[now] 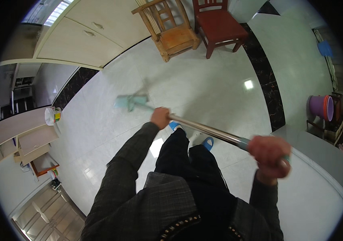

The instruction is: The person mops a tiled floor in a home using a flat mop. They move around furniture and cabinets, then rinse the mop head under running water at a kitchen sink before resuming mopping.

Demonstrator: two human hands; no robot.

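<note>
A long metal mop handle (206, 126) runs slantwise across the view in front of my body. My left hand (160, 117) is closed around its lower part, near the head. Around the upper end, by the pale green grip, my right hand (270, 155) is wrapped; it looks slightly blurred. The flat, pale green mop head (131, 101) rests on the glossy tiled floor (108, 120) ahead of me to the left, also blurred. Below the handle show my feet in blue slippers (208, 143).
A wooden chair (177, 37) and a red chair (219, 27) stand ahead, beside cream cabinets (78, 42). At left are a white bucket (52, 116) and open drawers (37, 140). A purple bucket (320, 107) is at right, past a black floor strip (263, 72).
</note>
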